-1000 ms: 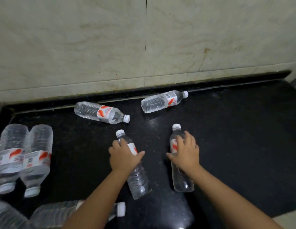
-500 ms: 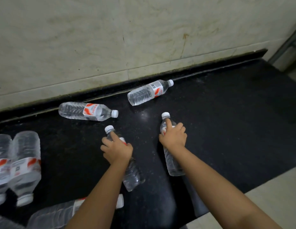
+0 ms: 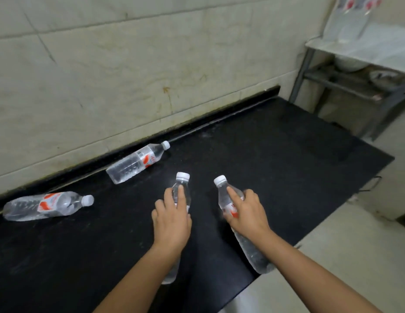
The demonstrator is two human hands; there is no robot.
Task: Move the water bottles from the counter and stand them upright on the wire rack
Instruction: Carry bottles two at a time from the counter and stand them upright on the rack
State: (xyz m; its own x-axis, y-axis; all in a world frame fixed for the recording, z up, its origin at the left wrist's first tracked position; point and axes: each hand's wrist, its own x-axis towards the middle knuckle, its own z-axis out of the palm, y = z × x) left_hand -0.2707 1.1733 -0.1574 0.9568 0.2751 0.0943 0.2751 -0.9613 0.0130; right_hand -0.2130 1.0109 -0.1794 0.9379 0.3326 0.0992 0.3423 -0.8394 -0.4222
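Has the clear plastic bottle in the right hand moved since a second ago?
Yes, the clear plastic bottle in the right hand has shifted right, toward the metal rack, judged against the clear labelled bottle lying by the wall.

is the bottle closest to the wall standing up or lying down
Lying down. The bottle nearest the wall rests on its side on the black counter, its white cap pointing right along the wall, with no hand on it.

The red-and-white bottle labels (image 3: 145, 157) carry print too blurred to read.
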